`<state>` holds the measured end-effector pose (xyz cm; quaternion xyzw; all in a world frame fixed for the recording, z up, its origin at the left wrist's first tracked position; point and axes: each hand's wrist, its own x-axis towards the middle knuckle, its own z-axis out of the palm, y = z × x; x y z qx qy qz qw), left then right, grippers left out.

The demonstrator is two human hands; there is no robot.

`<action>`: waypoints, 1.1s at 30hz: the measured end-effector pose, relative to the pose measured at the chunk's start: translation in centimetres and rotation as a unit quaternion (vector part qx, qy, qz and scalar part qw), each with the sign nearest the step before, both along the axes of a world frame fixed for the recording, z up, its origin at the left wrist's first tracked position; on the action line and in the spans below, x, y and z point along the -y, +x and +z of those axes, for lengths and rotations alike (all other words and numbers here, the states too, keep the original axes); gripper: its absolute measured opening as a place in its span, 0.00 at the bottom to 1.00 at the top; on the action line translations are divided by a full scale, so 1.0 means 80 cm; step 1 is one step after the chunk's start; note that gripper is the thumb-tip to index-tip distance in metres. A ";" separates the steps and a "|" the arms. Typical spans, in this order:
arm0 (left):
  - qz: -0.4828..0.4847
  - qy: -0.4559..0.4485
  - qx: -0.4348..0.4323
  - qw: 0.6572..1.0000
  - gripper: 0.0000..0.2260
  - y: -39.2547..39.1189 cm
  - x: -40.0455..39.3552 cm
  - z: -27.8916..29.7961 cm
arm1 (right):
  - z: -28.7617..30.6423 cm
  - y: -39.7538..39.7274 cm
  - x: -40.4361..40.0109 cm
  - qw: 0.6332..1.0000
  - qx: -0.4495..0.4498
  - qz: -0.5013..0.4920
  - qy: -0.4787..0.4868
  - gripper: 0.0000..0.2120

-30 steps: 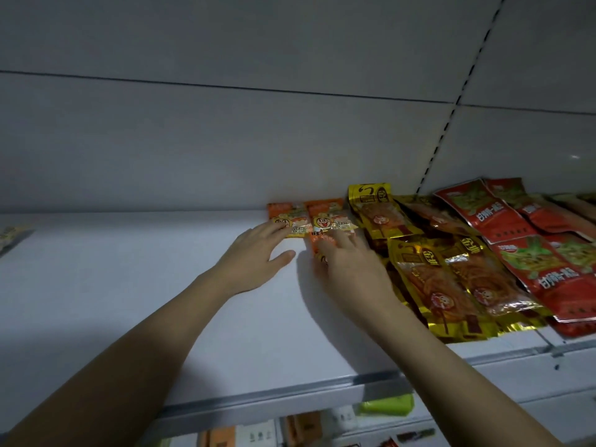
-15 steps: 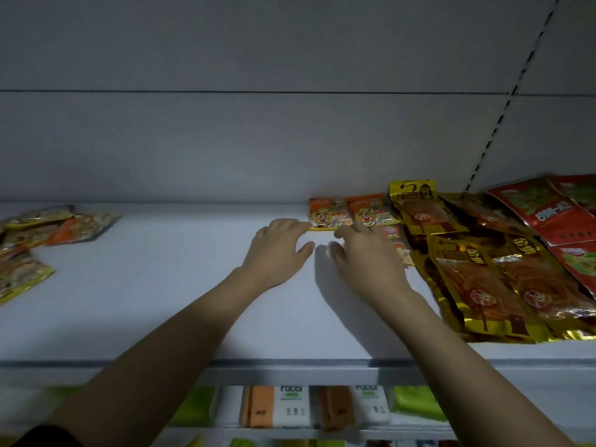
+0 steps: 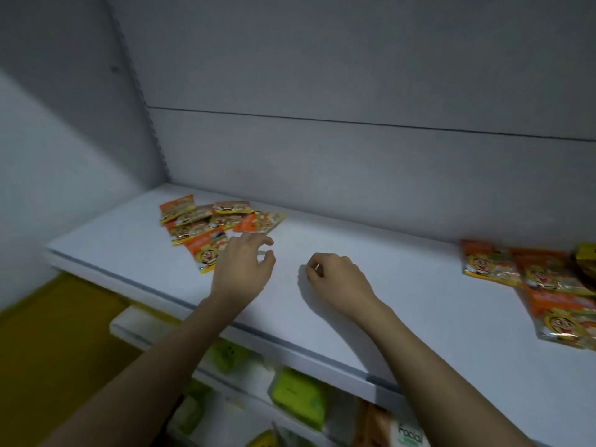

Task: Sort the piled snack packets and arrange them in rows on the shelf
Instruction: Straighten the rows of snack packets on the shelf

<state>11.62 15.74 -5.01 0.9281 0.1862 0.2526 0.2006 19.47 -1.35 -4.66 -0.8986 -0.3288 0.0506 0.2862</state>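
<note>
While both forearms reach in over the front edge of the white shelf (image 3: 371, 304), the left hand (image 3: 242, 269) hovers just beside a loose pile of orange snack packets (image 3: 206, 225) near the shelf's left end, fingers relaxed and slightly spread, holding nothing; its fingertips lie close to the nearest packet of the pile (image 3: 206, 253), which sits tilted toward the front edge, though whether they touch it cannot be told. The right hand (image 3: 335, 279) rests near the middle of the shelf, just to the right of the left hand, with its fingers curled inward toward the palm; nothing can be seen inside that loose fist. The pile is untidy: the packets overlap one another at different angles, one at the back left (image 3: 178, 208) leaning up against the others, one at the right (image 3: 261, 222) pointing out along the shelf. Well apart from the pile, at the right end of the shelf, more orange packets of the same kind lie flat, two side by side at the back (image 3: 490, 264) and a third (image 3: 567, 317) in front of them toward the frame edge. A dark yellow packet (image 3: 585, 253) shows at the far right edge. Below the shelf, a lower level holds green packs (image 3: 300, 395) and a white pack with lettering (image 3: 409, 435), all blurred. Grey panels (image 3: 354, 91) form the back wall.
</note>
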 end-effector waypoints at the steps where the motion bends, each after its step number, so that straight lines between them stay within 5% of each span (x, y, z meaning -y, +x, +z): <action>1: 0.024 -0.004 0.022 0.999 0.12 -0.012 -0.027 -0.006 | -0.001 -0.002 -0.025 1.000 -0.008 0.009 0.007 0.11; 5: 0.129 -0.014 0.005 0.992 0.22 -0.046 -0.125 -0.027 | -0.003 -0.002 -0.126 0.999 -0.022 0.016 0.047 0.09; 8: 0.105 0.007 -0.065 0.992 0.34 -0.047 -0.167 -0.037 | 0.001 0.003 -0.189 0.999 -0.023 0.007 0.045 0.13; 12: 0.017 0.023 -0.063 0.998 0.24 -0.045 -0.180 -0.050 | -0.018 0.004 -0.236 1.000 -0.016 0.005 0.011 0.14; 16: -0.072 -0.182 0.043 0.980 0.26 -0.041 -0.186 -0.039 | -0.034 -0.005 -0.230 0.985 -0.053 -0.023 0.161 0.06; 18: -0.118 -0.364 0.109 0.917 0.32 -0.035 -0.185 -0.026 | -0.032 -0.004 -0.227 0.954 -0.110 -0.022 0.277 0.06; 20: -0.134 -0.451 0.146 0.870 0.35 -0.024 -0.184 -0.020 | -0.027 -0.002 -0.231 0.929 -0.151 -0.018 0.337 0.07; 24: -0.151 -0.490 0.185 0.838 0.38 -0.010 -0.185 -0.025 | -0.007 0.011 -0.236 0.940 -0.113 -0.008 0.322 0.05; 28: -0.121 -0.514 0.198 0.826 0.31 -0.007 -0.198 -0.026 | 0.010 0.059 -0.219 0.922 0.008 -0.173 0.345 0.02; 33: -0.093 -0.478 0.188 0.853 0.21 -0.009 -0.197 -0.029 | -0.024 0.062 -0.218 0.948 -0.040 -0.232 0.215 0.20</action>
